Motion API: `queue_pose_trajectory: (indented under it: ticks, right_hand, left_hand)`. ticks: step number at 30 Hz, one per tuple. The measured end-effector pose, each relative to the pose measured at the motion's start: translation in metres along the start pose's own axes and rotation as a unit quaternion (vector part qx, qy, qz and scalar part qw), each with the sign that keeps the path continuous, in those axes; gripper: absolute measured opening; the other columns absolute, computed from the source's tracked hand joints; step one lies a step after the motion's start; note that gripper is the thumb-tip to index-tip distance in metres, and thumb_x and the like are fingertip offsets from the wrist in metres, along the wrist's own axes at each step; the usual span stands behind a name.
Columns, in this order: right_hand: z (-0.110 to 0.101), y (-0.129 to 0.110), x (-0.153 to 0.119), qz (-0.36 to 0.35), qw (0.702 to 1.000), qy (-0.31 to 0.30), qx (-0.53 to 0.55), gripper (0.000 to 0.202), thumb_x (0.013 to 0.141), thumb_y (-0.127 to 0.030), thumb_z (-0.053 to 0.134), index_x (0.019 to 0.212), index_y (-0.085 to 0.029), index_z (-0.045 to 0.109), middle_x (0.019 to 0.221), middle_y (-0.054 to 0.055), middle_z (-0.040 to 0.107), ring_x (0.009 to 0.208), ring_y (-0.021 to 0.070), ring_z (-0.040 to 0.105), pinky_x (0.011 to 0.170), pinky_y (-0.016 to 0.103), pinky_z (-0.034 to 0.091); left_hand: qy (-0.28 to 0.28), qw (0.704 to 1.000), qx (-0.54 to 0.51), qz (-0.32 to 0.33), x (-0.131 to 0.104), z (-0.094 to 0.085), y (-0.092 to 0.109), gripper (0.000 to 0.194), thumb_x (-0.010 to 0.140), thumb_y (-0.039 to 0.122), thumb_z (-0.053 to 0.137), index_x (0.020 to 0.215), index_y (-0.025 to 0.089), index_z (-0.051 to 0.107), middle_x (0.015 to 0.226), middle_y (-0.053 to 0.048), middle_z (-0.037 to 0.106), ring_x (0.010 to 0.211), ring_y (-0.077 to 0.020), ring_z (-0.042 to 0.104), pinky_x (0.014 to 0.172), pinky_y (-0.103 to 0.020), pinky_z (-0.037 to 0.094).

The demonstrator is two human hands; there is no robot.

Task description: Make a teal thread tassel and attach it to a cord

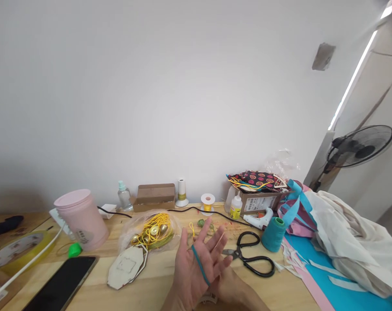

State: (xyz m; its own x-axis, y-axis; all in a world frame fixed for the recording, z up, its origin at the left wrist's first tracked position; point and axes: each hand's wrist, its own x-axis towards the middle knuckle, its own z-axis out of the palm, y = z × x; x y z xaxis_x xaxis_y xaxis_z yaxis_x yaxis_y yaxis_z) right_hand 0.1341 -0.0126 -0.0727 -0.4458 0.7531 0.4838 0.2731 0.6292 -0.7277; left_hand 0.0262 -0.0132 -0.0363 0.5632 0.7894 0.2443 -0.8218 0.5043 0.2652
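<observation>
My left hand point(197, 263) is palm up over the front middle of the wooden table, its fingers spread. A teal thread or cord point(200, 264) lies wrapped across its palm. My right hand point(226, 278) is behind and below the left one, close against it; its fingers are mostly hidden, so what it holds is not visible. Black-handled scissors point(240, 254) lie just right of the hands. Farther right stands a teal thread cone point(273, 234). White octagonal card pieces point(126, 267) lie left of the hands.
A plastic bag of yellow cord and gold bells point(153, 230), a pink canister point(82, 220) and a phone point(61, 285) are on the left. Behind stand a yellow spool point(208, 203), glue bottle point(236, 206), glue gun point(259, 219) and cardboard box point(259, 202). Fabric point(361, 242) covers the right.
</observation>
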Motion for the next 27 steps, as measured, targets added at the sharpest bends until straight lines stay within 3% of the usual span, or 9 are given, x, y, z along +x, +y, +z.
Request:
queue_pose_trajectory:
  ticks: [3,5,7,10,15,19,27]
  right_hand:
    - [0.0,-0.002,0.001,0.046,0.995,-0.074,0.037,0.02,0.077,-0.024,0.046,0.089,-0.017,0.061,0.068,0.002,0.06,0.062,0.0144,0.054,0.05,0.02,0.042]
    - [-0.004,-0.003,0.001,0.068,0.989,-0.128,0.017,0.023,0.08,-0.022,0.042,0.069,-0.015,0.062,0.052,-0.003,0.05,0.047,0.0086,0.044,0.042,0.017,0.032]
    - [-0.009,-0.005,0.002,0.061,0.986,-0.154,-0.03,0.029,0.082,-0.023,0.042,0.061,-0.014,0.059,0.049,-0.004,0.045,0.045,0.0066,0.037,0.043,0.017,0.028]
    - [-0.015,-0.011,0.003,0.028,0.984,-0.145,-0.099,0.03,0.084,-0.025,0.04,0.064,-0.015,0.059,0.052,-0.003,0.05,0.048,0.0074,0.041,0.047,0.018,0.029]
    - [-0.023,-0.016,0.004,-0.029,0.978,-0.117,-0.169,0.023,0.084,-0.026,0.042,0.078,-0.02,0.063,0.065,0.002,0.06,0.058,0.0112,0.052,0.053,0.02,0.032]
    - [-0.031,-0.012,0.004,-0.06,0.977,-0.097,-0.181,0.021,0.083,-0.028,0.045,0.083,-0.022,0.064,0.077,0.004,0.063,0.066,0.0125,0.056,0.055,0.02,0.036]
    - [-0.043,-0.012,0.007,-0.108,0.973,-0.031,-0.201,0.022,0.081,-0.032,0.049,0.076,-0.022,0.068,0.06,0.002,0.056,0.052,0.0105,0.05,0.047,0.02,0.033]
  left_hand:
    - [0.051,0.997,0.007,0.064,0.001,0.0,0.008,0.075,0.07,0.069,0.022,0.132,0.025,0.023,0.13,-0.013,0.039,0.119,-0.0272,0.034,0.096,-0.049,0.021]
    - [0.09,0.989,0.002,0.121,0.002,-0.003,0.017,0.077,0.069,0.069,0.027,0.132,0.025,0.022,0.132,-0.014,0.036,0.12,-0.0277,0.033,0.096,-0.047,0.023]
    - [0.129,0.978,-0.003,0.162,0.001,-0.007,0.025,0.077,0.069,0.068,0.032,0.132,0.026,0.021,0.134,-0.014,0.033,0.119,-0.0285,0.034,0.095,-0.048,0.025]
    - [0.162,0.97,0.002,0.18,-0.001,-0.011,0.032,0.077,0.069,0.066,0.036,0.132,0.027,0.018,0.134,-0.015,0.031,0.118,-0.0297,0.035,0.093,-0.049,0.027]
    - [0.176,0.976,0.045,0.117,-0.002,-0.013,0.029,0.07,0.074,0.06,0.037,0.132,0.028,0.017,0.132,-0.016,0.034,0.117,-0.0282,0.037,0.092,-0.048,0.029]
    - [0.171,0.981,0.076,0.057,-0.001,-0.013,0.019,0.069,0.078,0.054,0.035,0.134,0.021,0.012,0.123,-0.019,0.043,0.112,-0.0246,0.043,0.092,-0.041,0.03]
    - [0.172,0.98,0.098,0.006,0.0,-0.009,0.011,0.064,0.08,0.052,0.031,0.133,0.017,0.018,0.109,-0.014,0.055,0.103,-0.0222,0.05,0.091,-0.036,0.03]
